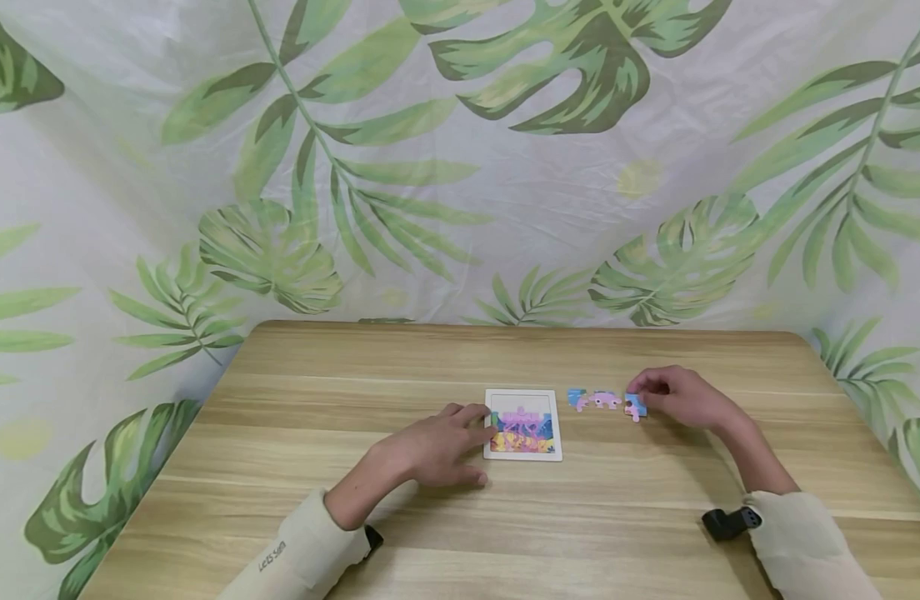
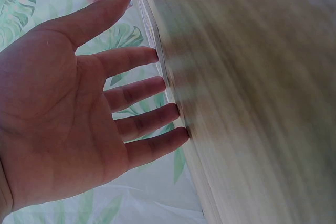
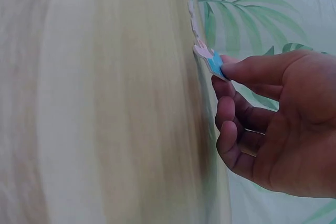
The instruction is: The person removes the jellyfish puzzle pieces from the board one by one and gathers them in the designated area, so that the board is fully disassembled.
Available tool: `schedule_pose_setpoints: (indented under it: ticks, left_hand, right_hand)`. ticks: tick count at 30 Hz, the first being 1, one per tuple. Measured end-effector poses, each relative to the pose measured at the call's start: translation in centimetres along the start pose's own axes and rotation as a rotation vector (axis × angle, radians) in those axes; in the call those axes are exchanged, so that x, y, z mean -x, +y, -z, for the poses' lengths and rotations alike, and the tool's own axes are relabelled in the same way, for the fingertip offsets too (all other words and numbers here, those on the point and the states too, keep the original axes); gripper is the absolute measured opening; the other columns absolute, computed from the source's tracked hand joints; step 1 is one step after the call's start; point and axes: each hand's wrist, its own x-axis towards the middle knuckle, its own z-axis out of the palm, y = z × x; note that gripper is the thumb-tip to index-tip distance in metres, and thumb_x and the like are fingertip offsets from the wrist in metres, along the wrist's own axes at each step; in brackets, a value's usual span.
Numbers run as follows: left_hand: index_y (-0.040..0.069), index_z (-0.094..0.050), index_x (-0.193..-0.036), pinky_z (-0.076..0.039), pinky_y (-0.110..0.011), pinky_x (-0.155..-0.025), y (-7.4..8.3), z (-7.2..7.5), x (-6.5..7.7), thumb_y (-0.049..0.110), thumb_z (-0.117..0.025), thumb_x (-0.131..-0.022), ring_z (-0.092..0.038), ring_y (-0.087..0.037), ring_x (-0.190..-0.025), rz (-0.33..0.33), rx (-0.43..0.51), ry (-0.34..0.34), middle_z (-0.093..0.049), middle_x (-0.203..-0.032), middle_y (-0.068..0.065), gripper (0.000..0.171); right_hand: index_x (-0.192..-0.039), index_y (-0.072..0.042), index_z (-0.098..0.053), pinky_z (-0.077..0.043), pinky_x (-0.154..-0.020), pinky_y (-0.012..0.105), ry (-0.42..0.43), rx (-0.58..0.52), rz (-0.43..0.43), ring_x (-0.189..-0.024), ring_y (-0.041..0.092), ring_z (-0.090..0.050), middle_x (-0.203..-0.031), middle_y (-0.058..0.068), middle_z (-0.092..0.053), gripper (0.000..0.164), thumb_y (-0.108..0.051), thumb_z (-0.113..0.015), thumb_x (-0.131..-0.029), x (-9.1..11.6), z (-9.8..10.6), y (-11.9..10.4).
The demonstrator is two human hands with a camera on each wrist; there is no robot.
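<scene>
A square puzzle tray (image 1: 560, 433) with a pale rim lies on the table, its lower part filled with a pink, blue and yellow picture and its upper strip bare. My left hand (image 1: 439, 447) rests at the tray's left side, fingers spread and nearly straight, fingertips on the edge. To the right of the tray, my right hand (image 1: 688, 398) pinches a blue and pink jigsaw piece (image 3: 215, 64) between thumb and forefinger, tilted up in the right wrist view. Between tray and right hand lie a blue and pink jigsaw piece (image 1: 576, 397) and a mostly pink jigsaw piece (image 1: 606, 401).
The wood-grain table (image 1: 340, 367) reaches back to a leaf-patterned cloth (image 1: 535, 217) hanging behind it. A black device (image 1: 730, 523) is strapped at the right wrist, with part of another (image 1: 373, 540) at the left.
</scene>
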Motion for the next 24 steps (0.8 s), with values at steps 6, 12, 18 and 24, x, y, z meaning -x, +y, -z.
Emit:
schedule_pose_setpoints:
  ticks: [6,12,18,24]
  left_hand:
    - [0.017,-0.050,-0.162,-0.045,-0.054,-0.123,0.02,0.00,0.00,0.048,-0.070,-0.103,-0.034,-0.037,-0.160,0.000,0.007,0.001,-0.034,-0.175,-0.009,0.069]
    - [0.017,-0.050,-0.162,-0.044,-0.054,-0.124,-0.02,-0.05,-0.05,0.048,-0.070,-0.103,-0.034,-0.037,-0.160,0.002,0.006,0.003,-0.034,-0.175,-0.009,0.069]
    - [0.017,-0.050,-0.162,-0.043,-0.054,-0.124,-0.04,-0.12,-0.03,0.048,-0.070,-0.103,-0.034,-0.036,-0.161,0.005,0.008,0.004,-0.034,-0.175,-0.009,0.070]
    - [0.017,-0.050,-0.162,-0.043,-0.053,-0.125,-0.02,-0.13,-0.04,0.048,-0.070,-0.103,-0.034,-0.036,-0.161,0.006,0.009,0.006,-0.034,-0.175,-0.009,0.070]
  right_hand:
    - [-0.113,-0.005,-0.077,-0.043,-0.071,0.026,0.015,0.061,0.004,-0.083,0.014,-0.050,-0.095,0.004,-0.070,0.015,-0.008,-0.064,-0.105,-0.39,-0.23,0.02]
    - [-0.113,-0.006,-0.077,-0.045,-0.073,0.027,0.027,0.078,-0.004,-0.087,0.016,-0.053,-0.099,0.006,-0.072,0.015,-0.009,-0.065,-0.105,-0.46,-0.25,-0.04]
    - [-0.114,-0.004,-0.077,-0.051,-0.079,0.027,0.031,0.079,-0.003,-0.093,0.016,-0.062,-0.104,0.008,-0.075,0.016,-0.007,-0.068,-0.101,-0.53,-0.21,0.01]
    - [-0.113,-0.001,-0.076,-0.052,-0.078,0.025,0.026,0.074,0.006,-0.092,0.016,-0.064,-0.102,0.010,-0.074,0.023,0.002,-0.069,-0.091,-0.41,-0.26,-0.13]
